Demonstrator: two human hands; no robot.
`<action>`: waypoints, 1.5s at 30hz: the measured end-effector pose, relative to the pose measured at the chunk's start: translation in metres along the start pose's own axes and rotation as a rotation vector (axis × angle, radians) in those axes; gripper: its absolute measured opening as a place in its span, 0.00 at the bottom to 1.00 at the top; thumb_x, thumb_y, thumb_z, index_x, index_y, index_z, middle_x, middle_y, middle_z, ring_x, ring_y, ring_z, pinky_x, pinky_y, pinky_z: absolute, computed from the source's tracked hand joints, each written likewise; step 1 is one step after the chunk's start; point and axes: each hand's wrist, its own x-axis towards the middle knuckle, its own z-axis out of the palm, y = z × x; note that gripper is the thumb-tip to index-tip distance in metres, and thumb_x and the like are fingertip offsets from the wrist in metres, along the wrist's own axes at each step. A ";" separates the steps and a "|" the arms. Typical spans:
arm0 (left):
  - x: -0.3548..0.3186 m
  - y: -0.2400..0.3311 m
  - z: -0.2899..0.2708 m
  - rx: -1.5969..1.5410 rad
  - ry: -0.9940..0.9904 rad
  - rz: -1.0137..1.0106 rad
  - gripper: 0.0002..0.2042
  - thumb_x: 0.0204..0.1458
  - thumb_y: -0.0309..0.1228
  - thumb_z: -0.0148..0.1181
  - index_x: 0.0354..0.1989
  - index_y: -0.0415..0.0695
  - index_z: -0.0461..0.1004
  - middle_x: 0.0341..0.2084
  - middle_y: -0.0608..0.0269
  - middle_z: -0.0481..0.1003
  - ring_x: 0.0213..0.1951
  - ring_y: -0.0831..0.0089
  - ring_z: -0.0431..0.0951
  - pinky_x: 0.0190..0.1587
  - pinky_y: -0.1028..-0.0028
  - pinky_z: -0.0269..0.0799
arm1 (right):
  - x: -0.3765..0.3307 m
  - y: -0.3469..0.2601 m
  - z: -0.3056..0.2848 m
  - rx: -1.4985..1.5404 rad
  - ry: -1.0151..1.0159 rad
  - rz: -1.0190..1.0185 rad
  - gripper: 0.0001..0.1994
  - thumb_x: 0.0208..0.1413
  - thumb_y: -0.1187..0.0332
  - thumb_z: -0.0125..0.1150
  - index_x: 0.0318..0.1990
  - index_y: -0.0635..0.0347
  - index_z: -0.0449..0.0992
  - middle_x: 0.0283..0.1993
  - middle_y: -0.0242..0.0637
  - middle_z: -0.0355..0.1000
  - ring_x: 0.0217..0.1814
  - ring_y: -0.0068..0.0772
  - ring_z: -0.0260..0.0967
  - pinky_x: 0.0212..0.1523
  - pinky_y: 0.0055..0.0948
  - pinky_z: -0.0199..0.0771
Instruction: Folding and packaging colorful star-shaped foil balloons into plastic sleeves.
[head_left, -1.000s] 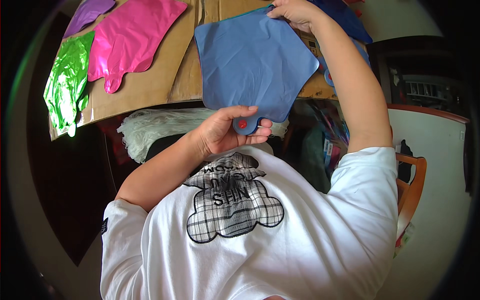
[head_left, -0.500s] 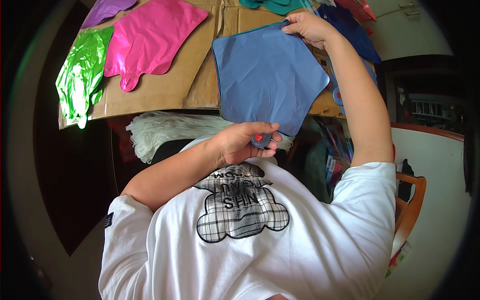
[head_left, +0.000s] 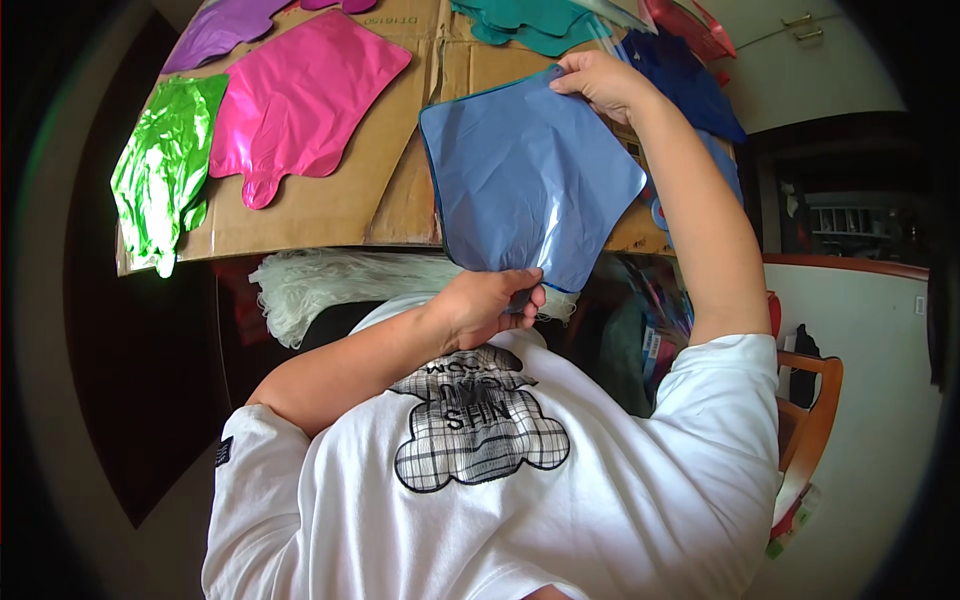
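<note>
A flat, uninflated blue foil balloon (head_left: 530, 170) with pointed corners is stretched between my hands in front of the cardboard. My right hand (head_left: 600, 85) pinches its upper right corner. Close to my chest, my left hand (head_left: 490, 310) grips the lower end, thumb on top and fingers curled beneath. The balloon's tail there is mostly hidden by that hand. Creases and a bright glint run through the lower half of the foil.
Brown cardboard (head_left: 340, 215) covers the table. On it lie pink (head_left: 305, 95), green (head_left: 165, 165), purple (head_left: 222, 35), teal (head_left: 530, 25) and dark blue (head_left: 680, 85) foil pieces. White strands (head_left: 330, 290) hang below the near edge. A wooden chair (head_left: 825, 400) stands at right.
The balloon has shifted slightly left, and its lower end has come down a little with my left hand. The red-centred disc seen at my left fingers earlier is now hidden.
</note>
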 end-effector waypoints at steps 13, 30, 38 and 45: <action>-0.004 0.001 0.002 -0.129 -0.052 -0.017 0.07 0.61 0.32 0.51 0.36 0.41 0.71 0.27 0.66 0.71 0.29 0.77 0.69 0.38 0.75 0.72 | 0.009 -0.011 0.014 -0.102 0.219 -0.073 0.06 0.52 0.76 0.57 0.38 0.66 0.76 0.32 0.37 0.74 0.32 0.24 0.72 0.35 0.25 0.74; -0.013 0.011 -0.007 -0.216 -0.250 -0.046 0.08 0.61 0.31 0.50 0.32 0.40 0.69 0.26 0.67 0.70 0.27 0.78 0.66 0.36 0.75 0.70 | -0.003 -0.009 -0.015 0.075 -0.124 0.080 0.08 0.52 0.71 0.62 0.38 0.64 0.76 0.36 0.34 0.75 0.37 0.24 0.73 0.41 0.27 0.74; -0.006 0.011 -0.013 -0.231 -0.165 -0.063 0.07 0.61 0.31 0.50 0.34 0.41 0.68 0.26 0.68 0.69 0.27 0.79 0.65 0.35 0.76 0.70 | 0.005 -0.010 -0.012 0.078 -0.059 0.058 0.05 0.49 0.72 0.64 0.33 0.60 0.76 0.31 0.31 0.74 0.33 0.25 0.72 0.40 0.29 0.73; -0.005 0.014 -0.008 -0.326 -0.143 -0.074 0.07 0.61 0.30 0.49 0.34 0.41 0.67 0.25 0.69 0.68 0.26 0.80 0.64 0.33 0.77 0.68 | 0.019 0.004 -0.018 0.117 -0.121 0.100 0.06 0.53 0.67 0.62 0.37 0.54 0.76 0.33 0.24 0.74 0.35 0.17 0.71 0.39 0.22 0.70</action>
